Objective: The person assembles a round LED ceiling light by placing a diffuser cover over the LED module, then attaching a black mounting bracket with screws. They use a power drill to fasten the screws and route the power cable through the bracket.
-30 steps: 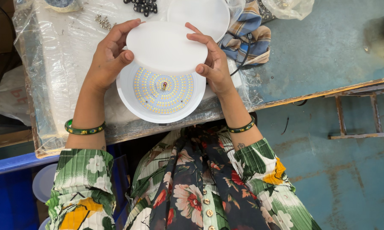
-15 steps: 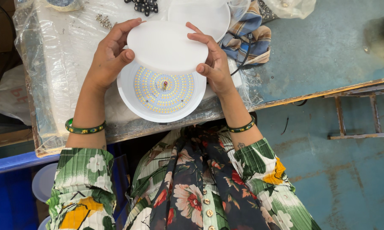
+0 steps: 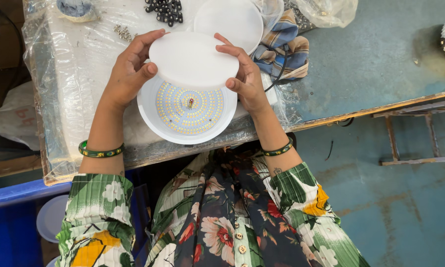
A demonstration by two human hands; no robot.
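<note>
Nearest, at the front edge of the bench [image 3: 361, 64], a round white lamp housing [image 3: 156, 116] is resting on the clear plastic sheet [image 3: 69, 74] that is covering the bench's left part, its rim slightly overhanging that edge; inside it a disc of small yellow light dots [image 3: 189, 104] is facing up. Just above it, a flat white round cover [image 3: 193, 60] is being held tilted over the housing's far half, overlapping it and hiding part of the dot disc. The left hand [image 3: 128, 74] is gripping the cover's left rim, its fingers [image 3: 146, 40] curling along the far edge and the thumb pressing near the front edge. The right hand [image 3: 244, 74] is gripping the right rim, its fingers narrowly bent onto the top face and the thumb tucked beneath the side. Both wrists are wearing green bangles [image 3: 100, 151]. Farther back, a second white round cover [image 3: 230, 22] is lying flat just beyond the held one, beside a striped folded cloth [image 3: 282, 47] with a black cable crossing it. Toward the far edge, a heap of small black parts [image 3: 165, 10] and a scatter of little screws [image 3: 123, 32] are lying on the plastic, and a clear bag [image 3: 326, 11] is sitting near the far right
</note>
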